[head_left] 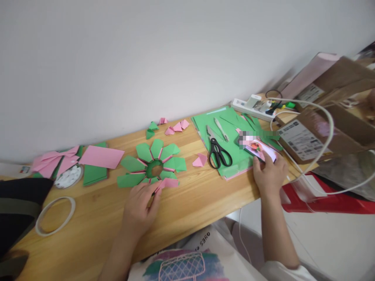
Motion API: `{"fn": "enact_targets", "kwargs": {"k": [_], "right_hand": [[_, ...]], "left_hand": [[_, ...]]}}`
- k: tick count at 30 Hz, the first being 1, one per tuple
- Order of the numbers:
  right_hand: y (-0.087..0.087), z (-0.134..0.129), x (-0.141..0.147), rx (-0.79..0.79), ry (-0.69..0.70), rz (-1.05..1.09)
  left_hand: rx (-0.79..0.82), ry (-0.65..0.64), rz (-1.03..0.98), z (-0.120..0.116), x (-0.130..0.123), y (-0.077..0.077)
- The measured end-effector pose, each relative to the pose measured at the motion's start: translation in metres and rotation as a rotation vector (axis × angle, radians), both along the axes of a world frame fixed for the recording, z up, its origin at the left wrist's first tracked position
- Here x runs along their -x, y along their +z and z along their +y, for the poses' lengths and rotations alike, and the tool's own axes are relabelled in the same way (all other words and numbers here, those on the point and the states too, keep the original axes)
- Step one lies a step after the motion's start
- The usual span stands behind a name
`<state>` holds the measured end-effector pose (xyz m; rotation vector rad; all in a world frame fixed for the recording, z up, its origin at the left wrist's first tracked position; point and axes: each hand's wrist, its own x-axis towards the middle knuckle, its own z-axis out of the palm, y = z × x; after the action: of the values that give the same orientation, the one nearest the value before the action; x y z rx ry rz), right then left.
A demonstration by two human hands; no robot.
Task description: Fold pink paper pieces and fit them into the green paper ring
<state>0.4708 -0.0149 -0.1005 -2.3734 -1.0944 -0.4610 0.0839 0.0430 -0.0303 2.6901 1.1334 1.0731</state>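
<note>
My left hand [141,205] is closed, thumb and fingers pinching a pink folded paper piece [170,183] at the near side of a flower-like paper ring [143,151]. The ring lies flat, with green outer petals and pink folds around a round opening. A phone [263,150] with a lit screen, partly blurred out, lies on green paper sheets [231,150]. Over the phone's lower right part rests my right hand [271,171], fingers apart and touching it. Between ring and sheets sits one loose pink folded piece [200,160].
Black-handled scissors [216,150] and a white cutter [221,129] lie on the sheets. Small folded pieces [177,127] sit by the wall. Leftward are a pink sheet [102,157] and a tape roll [73,207]. A power strip [253,107], looping white cable [331,128] and cardboard box [310,136] stand right.
</note>
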Motion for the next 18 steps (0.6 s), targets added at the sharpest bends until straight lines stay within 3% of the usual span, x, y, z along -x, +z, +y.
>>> {"fn": "enact_targets", "kwargs": {"k": [18], "right_hand": [[-0.0037, -0.0002, -0.003, -0.053, -0.001, -0.031]], "left_hand": [[-0.001, -0.02, -0.01, 0.0, -0.0021, 0.0028]]}}
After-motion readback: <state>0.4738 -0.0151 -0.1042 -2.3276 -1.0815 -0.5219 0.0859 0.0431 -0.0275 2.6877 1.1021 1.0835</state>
